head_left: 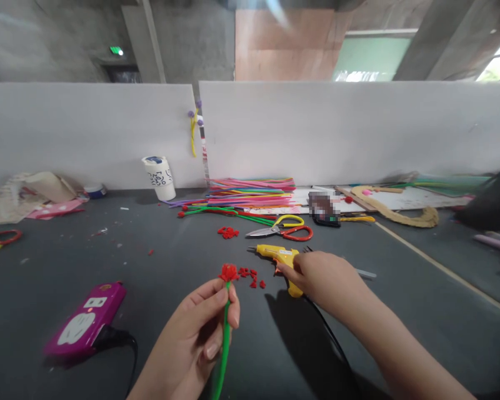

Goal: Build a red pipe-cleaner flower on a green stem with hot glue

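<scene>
My left hand (198, 325) pinches a red flower (229, 272) by its green stem (225, 344); my right hand (331, 278) touches the glue gun (270, 251), scissors (262, 231) beyond.

The dark table (170, 239) is carrying a magenta power strip (87, 319), scissors (263, 232) and small red pieces (228, 233); a white cup (159, 179) is standing behind; a yellow glue gun (274, 252) is apparently resting there.

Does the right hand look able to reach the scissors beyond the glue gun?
Likely yes: the scissors lie close by, uncovered, though the right hand is at the glue gun and would probably need to leave it first.
</scene>
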`<state>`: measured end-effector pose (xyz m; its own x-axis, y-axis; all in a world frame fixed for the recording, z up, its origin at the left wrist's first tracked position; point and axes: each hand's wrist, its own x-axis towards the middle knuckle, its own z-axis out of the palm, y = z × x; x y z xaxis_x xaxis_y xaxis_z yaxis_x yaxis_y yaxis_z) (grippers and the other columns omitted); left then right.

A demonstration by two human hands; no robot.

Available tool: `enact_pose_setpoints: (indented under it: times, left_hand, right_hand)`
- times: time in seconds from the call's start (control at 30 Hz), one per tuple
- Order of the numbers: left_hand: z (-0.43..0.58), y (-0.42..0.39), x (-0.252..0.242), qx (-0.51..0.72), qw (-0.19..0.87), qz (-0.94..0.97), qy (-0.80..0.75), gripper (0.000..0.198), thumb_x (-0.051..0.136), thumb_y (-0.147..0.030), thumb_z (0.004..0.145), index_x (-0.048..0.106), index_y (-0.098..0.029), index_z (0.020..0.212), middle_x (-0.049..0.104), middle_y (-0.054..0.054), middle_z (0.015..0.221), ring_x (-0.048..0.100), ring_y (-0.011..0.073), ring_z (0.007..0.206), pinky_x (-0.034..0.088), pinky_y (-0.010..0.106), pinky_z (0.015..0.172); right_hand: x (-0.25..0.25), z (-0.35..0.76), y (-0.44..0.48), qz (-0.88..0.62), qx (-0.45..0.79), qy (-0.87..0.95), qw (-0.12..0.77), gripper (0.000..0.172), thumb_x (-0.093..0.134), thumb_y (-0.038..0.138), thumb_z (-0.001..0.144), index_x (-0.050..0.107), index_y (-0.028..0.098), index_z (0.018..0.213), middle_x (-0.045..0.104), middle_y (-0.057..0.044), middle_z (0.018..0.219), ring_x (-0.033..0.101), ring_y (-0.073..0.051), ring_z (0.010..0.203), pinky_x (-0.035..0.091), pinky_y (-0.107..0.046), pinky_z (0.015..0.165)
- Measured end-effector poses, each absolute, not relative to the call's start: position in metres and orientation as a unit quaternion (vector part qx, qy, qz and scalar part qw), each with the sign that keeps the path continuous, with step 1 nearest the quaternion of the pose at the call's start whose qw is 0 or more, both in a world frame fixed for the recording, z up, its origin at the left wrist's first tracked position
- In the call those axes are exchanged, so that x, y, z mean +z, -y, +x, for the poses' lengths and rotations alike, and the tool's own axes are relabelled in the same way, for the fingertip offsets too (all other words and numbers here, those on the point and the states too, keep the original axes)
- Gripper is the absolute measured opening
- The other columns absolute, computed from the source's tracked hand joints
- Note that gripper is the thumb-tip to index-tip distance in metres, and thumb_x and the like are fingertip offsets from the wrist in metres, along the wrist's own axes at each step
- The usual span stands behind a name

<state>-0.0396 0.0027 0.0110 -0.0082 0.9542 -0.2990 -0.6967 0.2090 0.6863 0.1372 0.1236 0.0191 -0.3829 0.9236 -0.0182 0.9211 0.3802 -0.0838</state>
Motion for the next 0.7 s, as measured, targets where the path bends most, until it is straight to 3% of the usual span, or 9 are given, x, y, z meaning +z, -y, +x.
enact_pose_setpoints:
  times: [0.13,0.27,0.37,0.57,0.7]
  left_hand:
    - [-0.039,-0.002,0.011,0.607,0.683,0.19,-0.359,0.012,0.074,-0.024,0.076,0.07,-0.013,0.07,0.063,-0.001,0.059,0.032,-0.0027,0.036,0.03,0.007,0.038]
    - [-0.04,0.0,0.009,0.609,0.678,0.206,-0.355,0.012,0.071,-0.023,0.079,0.07,-0.013,0.072,0.063,-0.001,0.062,0.033,-0.0024,0.039,0.03,0.008,0.04]
    - [-0.041,0.0,0.008,0.605,0.677,0.208,-0.363,0.012,0.072,-0.023,0.078,0.07,-0.013,0.071,0.062,-0.001,0.063,0.035,-0.0015,0.041,0.031,0.01,0.041]
    - [-0.041,0.0,0.012,0.631,0.63,0.215,-0.398,0.013,0.076,-0.023,0.071,0.068,-0.013,0.07,0.061,-0.001,0.063,0.04,0.0005,0.043,0.032,0.012,0.042]
    - [-0.042,0.0,0.011,0.642,0.626,0.215,-0.387,0.013,0.076,-0.022,0.072,0.066,-0.013,0.069,0.061,-0.002,0.063,0.039,0.0001,0.042,0.033,0.011,0.04]
  right_hand:
    - [-0.007,0.142,-0.139,-0.598,0.067,0.799,-0.016,0.05,0.046,0.053,0.092,0.062,0.016,0.063,0.067,-0.012,0.069,0.067,-0.026,0.072,0.047,-0.036,0.062]
    - [-0.022,0.145,-0.146,-0.613,0.131,0.779,-0.008,0.037,0.052,0.049,0.093,0.063,0.014,0.096,0.067,-0.005,0.091,0.065,-0.017,0.081,0.052,-0.038,0.076]
    - [-0.028,0.147,-0.152,-0.606,0.204,0.769,0.031,0.028,0.056,0.039,0.093,0.062,0.015,0.105,0.065,-0.005,0.102,0.064,-0.018,0.088,0.053,-0.038,0.079]
    - [-0.024,0.153,-0.154,-0.545,0.412,0.701,0.205,0.021,0.061,0.033,0.087,0.057,0.014,0.094,0.062,-0.002,0.083,0.061,-0.014,0.069,0.052,-0.029,0.065]
    - [-0.003,0.151,-0.14,-0.438,0.541,0.636,0.333,0.035,0.066,0.043,0.074,0.054,0.017,0.096,0.056,0.002,0.076,0.055,-0.012,0.061,0.051,-0.028,0.065]
